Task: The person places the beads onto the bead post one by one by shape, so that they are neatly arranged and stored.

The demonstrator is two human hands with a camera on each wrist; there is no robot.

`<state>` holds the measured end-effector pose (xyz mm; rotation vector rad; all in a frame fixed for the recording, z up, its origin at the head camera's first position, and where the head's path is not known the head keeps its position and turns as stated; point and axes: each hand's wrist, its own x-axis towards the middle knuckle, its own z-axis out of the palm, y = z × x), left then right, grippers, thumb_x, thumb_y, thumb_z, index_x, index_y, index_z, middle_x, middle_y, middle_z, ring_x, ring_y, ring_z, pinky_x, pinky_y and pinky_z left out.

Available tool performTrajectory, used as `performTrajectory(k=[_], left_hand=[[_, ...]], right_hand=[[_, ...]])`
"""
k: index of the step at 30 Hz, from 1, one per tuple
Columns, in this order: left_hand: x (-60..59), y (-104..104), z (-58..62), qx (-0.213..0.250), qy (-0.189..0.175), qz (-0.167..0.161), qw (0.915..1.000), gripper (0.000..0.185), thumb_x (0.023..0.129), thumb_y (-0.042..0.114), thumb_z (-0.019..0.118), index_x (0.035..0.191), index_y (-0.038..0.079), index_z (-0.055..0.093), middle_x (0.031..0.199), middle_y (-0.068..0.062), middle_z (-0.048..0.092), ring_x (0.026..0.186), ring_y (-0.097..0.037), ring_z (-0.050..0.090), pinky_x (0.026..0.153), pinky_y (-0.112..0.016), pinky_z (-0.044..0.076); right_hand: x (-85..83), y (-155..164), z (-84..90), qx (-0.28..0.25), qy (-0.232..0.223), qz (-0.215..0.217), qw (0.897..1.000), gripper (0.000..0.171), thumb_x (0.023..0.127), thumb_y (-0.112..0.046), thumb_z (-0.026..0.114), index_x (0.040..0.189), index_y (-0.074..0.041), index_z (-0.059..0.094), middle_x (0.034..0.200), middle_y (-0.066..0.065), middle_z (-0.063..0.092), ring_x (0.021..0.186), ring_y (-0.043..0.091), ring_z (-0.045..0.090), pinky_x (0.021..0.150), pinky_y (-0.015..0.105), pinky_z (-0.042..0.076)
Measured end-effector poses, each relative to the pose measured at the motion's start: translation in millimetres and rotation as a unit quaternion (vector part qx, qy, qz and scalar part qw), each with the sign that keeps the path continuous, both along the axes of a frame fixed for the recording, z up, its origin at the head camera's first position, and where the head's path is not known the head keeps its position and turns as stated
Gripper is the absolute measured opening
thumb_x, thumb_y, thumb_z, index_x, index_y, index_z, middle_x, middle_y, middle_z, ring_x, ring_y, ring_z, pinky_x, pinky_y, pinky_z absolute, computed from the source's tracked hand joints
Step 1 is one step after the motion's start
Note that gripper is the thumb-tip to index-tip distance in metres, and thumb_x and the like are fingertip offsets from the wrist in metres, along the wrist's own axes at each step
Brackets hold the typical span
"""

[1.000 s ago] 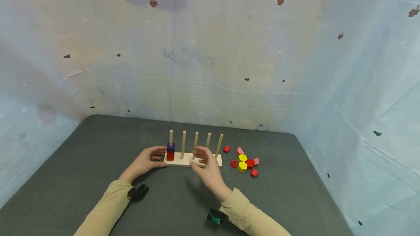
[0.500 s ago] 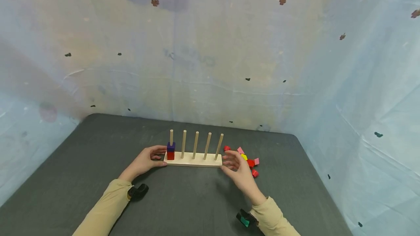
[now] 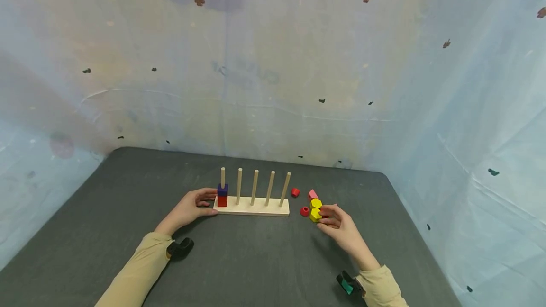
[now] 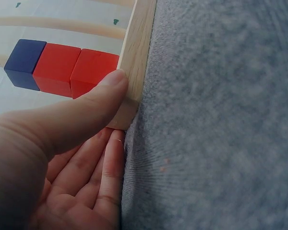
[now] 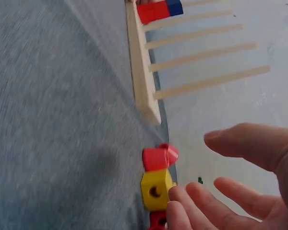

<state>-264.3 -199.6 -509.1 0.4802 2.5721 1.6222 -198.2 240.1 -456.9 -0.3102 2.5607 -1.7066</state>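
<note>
A wooden base (image 3: 251, 210) with five upright pegs stands mid-table. A red block under a blue block (image 3: 222, 195) sits on its leftmost peg. My left hand (image 3: 208, 203) holds the base's left end, thumb in front and fingers behind. In the left wrist view the left hand (image 4: 116, 109) has its thumb (image 4: 105, 88) pressed on the base (image 4: 138, 43) beside the red blocks (image 4: 62, 68). My right hand (image 3: 326, 219) reaches into the loose blocks. In the right wrist view the right hand (image 5: 192, 165) is spread, and its fingertips (image 5: 178, 193) touch a yellow block (image 5: 155, 190) below a red one (image 5: 159, 157).
Loose pieces lie right of the base: a red bead (image 3: 295, 192), a pink block (image 3: 313, 194), a second yellow block (image 3: 316, 203) and a red ring (image 3: 304, 211). The dark grey tabletop (image 3: 128, 188) is walled in by pale blue cloth (image 3: 469, 131) on three sides.
My right hand has swung from the pegs at the base's middle rightwards to the loose blocks and now touches a yellow one. The left hand and the base have stayed put.
</note>
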Motion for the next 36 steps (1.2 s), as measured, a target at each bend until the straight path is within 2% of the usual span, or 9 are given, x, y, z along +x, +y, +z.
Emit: performTrajectory(k=[7, 16, 21, 25, 31, 36], left_hand=[[-1.4, 1, -0.1, -0.005, 0.001, 0.003, 1.0, 0.064, 0.078, 0.013, 0.08, 0.133, -0.003, 0.05, 0.13, -0.021, 0.054, 0.117, -0.034, 0.053, 0.096, -0.047, 0.046], [-3.1, 0, -0.7, -0.005, 0.004, 0.002, 1.0, 0.064, 0.079, 0.013, 0.08, 0.133, -0.003, 0.05, 0.13, -0.021, 0.054, 0.117, -0.034, 0.053, 0.095, -0.046, 0.047], [3.1, 3, 7.3, -0.007, 0.005, 0.001, 1.0, 0.062, 0.079, 0.008, 0.078, 0.133, -0.005, 0.049, 0.129, -0.023, 0.054, 0.116, -0.036, 0.053, 0.094, -0.048, 0.046], [8.8, 6, 14.5, 0.002, 0.006, -0.002, 1.0, 0.061, 0.079, 0.003, 0.077, 0.132, -0.009, 0.049, 0.128, -0.027, 0.053, 0.115, -0.041, 0.053, 0.093, -0.052, 0.046], [2.9, 2, 3.1, -0.007, 0.0, 0.008, 0.9999, 0.062, 0.08, 0.009, 0.078, 0.134, -0.004, 0.049, 0.129, -0.022, 0.055, 0.117, -0.035, 0.053, 0.095, -0.048, 0.046], [0.9, 1, 0.0, -0.002, 0.0, 0.007, 1.0, 0.063, 0.079, 0.013, 0.079, 0.133, -0.002, 0.05, 0.129, -0.021, 0.055, 0.117, -0.034, 0.054, 0.095, -0.047, 0.046]], right_hand=[[-3.5, 7, -3.2, 0.027, 0.015, 0.015, 0.999, 0.052, 0.087, -0.002, 0.069, 0.132, 0.009, 0.046, 0.126, 0.028, 0.051, 0.108, 0.042, 0.056, 0.082, 0.028, 0.054], [-16.6, 5, -3.0, 0.094, 0.034, 0.003, 0.995, 0.049, 0.084, -0.002, 0.072, 0.128, 0.005, 0.053, 0.124, 0.022, 0.056, 0.107, 0.037, 0.059, 0.084, 0.037, 0.054], [-23.3, 4, -4.2, 0.124, 0.043, 0.008, 0.991, 0.046, 0.083, -0.001, 0.072, 0.126, 0.003, 0.056, 0.122, 0.02, 0.058, 0.1, 0.034, 0.062, 0.078, 0.034, 0.056], [-27.4, 3, -7.9, 0.164, 0.062, 0.025, 0.984, 0.044, 0.083, -0.002, 0.073, 0.124, 0.001, 0.059, 0.118, 0.019, 0.06, 0.096, 0.031, 0.064, 0.074, 0.032, 0.056], [-30.4, 1, -8.4, 0.179, 0.076, 0.058, 0.979, 0.045, 0.082, 0.001, 0.073, 0.124, 0.003, 0.059, 0.118, 0.02, 0.059, 0.093, 0.031, 0.064, 0.071, 0.03, 0.056], [-31.1, -1, -4.9, 0.18, 0.081, 0.075, 0.977, 0.042, 0.082, 0.005, 0.07, 0.122, 0.006, 0.059, 0.119, 0.022, 0.059, 0.088, 0.029, 0.065, 0.068, 0.029, 0.055]])
